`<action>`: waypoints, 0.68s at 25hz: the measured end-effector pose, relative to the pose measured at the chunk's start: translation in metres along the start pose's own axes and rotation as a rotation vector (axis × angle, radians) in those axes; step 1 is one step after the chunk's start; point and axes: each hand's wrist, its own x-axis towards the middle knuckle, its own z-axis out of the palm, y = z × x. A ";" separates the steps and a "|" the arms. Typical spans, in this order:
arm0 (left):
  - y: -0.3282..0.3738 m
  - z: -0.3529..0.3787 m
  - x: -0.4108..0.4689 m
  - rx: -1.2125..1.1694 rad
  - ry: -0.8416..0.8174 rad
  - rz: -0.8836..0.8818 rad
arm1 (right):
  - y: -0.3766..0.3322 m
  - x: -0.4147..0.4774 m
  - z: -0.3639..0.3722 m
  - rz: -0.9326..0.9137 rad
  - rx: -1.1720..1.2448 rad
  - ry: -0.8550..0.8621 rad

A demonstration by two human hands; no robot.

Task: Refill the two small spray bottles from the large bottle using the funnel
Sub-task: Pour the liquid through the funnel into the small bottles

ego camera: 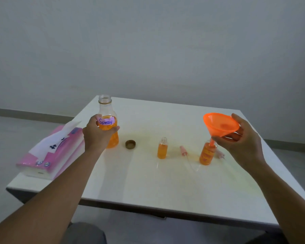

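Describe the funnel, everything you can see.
The funnel is orange, translucent plastic by its look: a wide cone narrowing to a short thin spout. It is tilted, mouth facing up and left. The right hand holds the cone, fingers round its right rim, thumb beneath. The spout tip sits in the open mouth of the right small bottle.

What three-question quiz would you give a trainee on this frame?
1. True or false: the left hand grips the uncapped large bottle.
2. The funnel is held by: A) the left hand B) the right hand C) neither.
3. Fill in: the funnel's spout meets the mouth of the ____ small bottle.
Key: 1 true; 2 B; 3 right.
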 end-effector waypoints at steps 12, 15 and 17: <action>-0.011 0.001 -0.002 -0.076 -0.067 -0.023 | -0.007 -0.002 0.001 0.029 0.018 0.009; -0.020 -0.001 -0.007 -0.075 -0.130 -0.082 | -0.010 -0.002 -0.004 0.034 0.028 0.021; -0.027 -0.003 -0.011 -0.065 -0.156 -0.076 | -0.017 0.002 -0.009 0.034 0.039 0.046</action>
